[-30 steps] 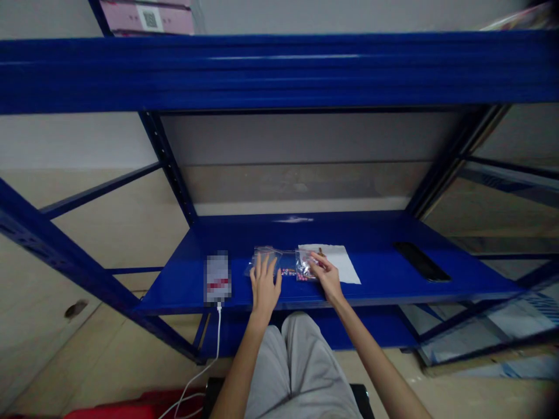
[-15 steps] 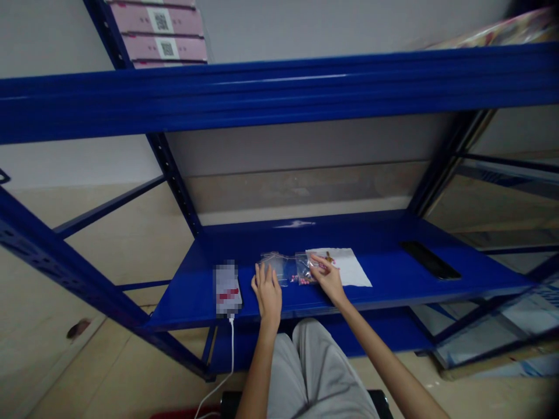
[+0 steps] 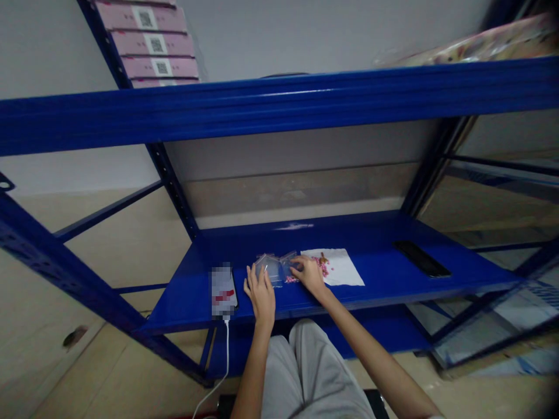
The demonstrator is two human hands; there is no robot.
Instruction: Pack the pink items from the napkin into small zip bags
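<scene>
My left hand (image 3: 261,295) lies with its fingers spread over the near left part of some flat clear plastic bags (image 3: 273,271) on the blue shelf. The thumb and fingers of my right hand (image 3: 309,274) are closed at the side of another small clear bag (image 3: 286,263), which is slightly tilted. Small pink beads (image 3: 291,280) show at this bag's lower end. Just right of my right hand is a white sheet of paper (image 3: 347,269), carrying loose pink beads (image 3: 324,267) and a small brownish-gold piece (image 3: 322,255).
Left of my hands lies a phone (image 3: 223,291) with a white cable (image 3: 227,349) hanging over the shelf edge. A black phone-like slab (image 3: 421,258) is at the right. A blue beam (image 3: 279,107) crosses above, with pink boxes (image 3: 159,43) over it.
My right hand has moved left off the paper, uncovering more pink beads there. The small bag in it has tilted and shifted left. My left hand remains on the bags. The view has shifted slightly.
</scene>
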